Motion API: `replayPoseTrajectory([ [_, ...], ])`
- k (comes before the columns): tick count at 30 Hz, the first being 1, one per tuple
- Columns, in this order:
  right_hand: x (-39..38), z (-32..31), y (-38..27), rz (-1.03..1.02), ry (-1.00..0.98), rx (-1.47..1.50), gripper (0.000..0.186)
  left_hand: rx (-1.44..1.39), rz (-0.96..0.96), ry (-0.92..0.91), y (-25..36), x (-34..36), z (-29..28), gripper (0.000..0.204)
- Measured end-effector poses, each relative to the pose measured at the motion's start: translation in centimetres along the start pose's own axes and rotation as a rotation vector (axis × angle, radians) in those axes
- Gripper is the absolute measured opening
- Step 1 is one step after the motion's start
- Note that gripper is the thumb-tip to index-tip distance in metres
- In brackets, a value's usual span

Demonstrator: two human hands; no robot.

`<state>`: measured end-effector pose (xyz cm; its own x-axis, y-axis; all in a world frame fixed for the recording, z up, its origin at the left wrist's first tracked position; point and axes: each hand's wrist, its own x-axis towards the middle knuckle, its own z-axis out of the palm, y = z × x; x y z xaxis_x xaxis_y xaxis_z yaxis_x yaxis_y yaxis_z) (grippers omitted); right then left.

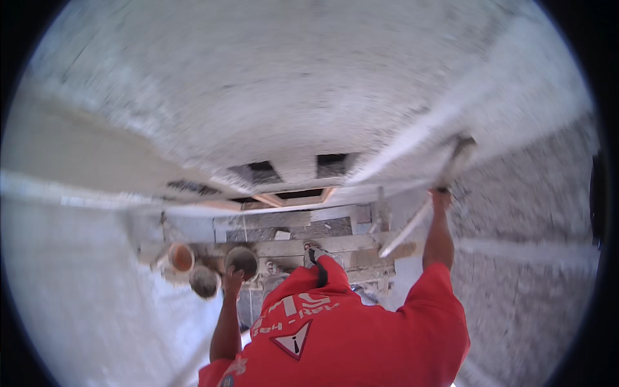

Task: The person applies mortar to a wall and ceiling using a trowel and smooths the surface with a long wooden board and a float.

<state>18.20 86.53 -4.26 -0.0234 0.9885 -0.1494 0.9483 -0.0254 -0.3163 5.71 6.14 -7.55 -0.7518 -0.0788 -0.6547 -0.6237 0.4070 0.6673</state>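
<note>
My right hand (441, 197) is raised at the right, closed on a motion-blurred trowel-like tool (459, 155) held against the pale plastered wall (509, 97). A long white bar (406, 232) runs down-left just beside that hand; whether I grip it too I cannot tell. My left hand (233, 278) is lower, with its fingers curled at the rim of a dark round bucket (244, 260). Beside it stand an orange-rimmed bucket (181, 258) and a greyish bucket (204, 282). My red shirt fills the lower middle.
I stand on a scaffold of wooden planks (354, 242), feet near its middle. A wooden frame (267, 198) and dark openings (332, 164) are in the wall above. A rough grey wall (516, 290) rises at the right, a pale smooth wall (71, 258) at the left.
</note>
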Motion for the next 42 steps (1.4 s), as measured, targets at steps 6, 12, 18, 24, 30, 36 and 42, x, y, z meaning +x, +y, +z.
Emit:
replayPoseTrajectory([
  [6, 0.2, 2.2, 0.8, -0.080, -0.041, 0.136, 0.063, 0.147, -0.055, 0.234, -5.0, -2.9, -2.8, 0.054],
  [12, -1.0, 0.2, 0.6, -0.087, 0.014, 0.157, 0.076, 0.112, -0.208, 0.229, -7.8, -5.2, -1.8, 0.060],
  [18, -0.3, -1.5, 4.3, -0.288, 0.235, 0.071, 0.085, 0.013, -0.214, 0.228, -7.2, -5.6, -1.6, 0.057],
  [24, -8.0, 1.4, 10.5, -0.777, -0.351, -0.958, 0.032, -0.091, -0.066, 0.362, -6.9, -3.3, -0.9, 0.050],
  [30, -20.0, 6.8, 5.3, -0.589, -0.918, -0.339, 0.029, -0.046, -0.068, 0.487, -15.7, -1.8, 1.6, 0.051],
  [36, -28.9, 6.4, -4.2, -0.777, -1.083, -0.413, 0.027, -0.221, -0.341, 0.407, -23.7, -3.9, 1.5, 0.043],
  [42, -27.1, 11.4, -10.5, -0.542, -1.367, -0.098, 0.027, -0.048, -0.178, 0.531, -24.3, -4.9, -1.3, 0.048],
])
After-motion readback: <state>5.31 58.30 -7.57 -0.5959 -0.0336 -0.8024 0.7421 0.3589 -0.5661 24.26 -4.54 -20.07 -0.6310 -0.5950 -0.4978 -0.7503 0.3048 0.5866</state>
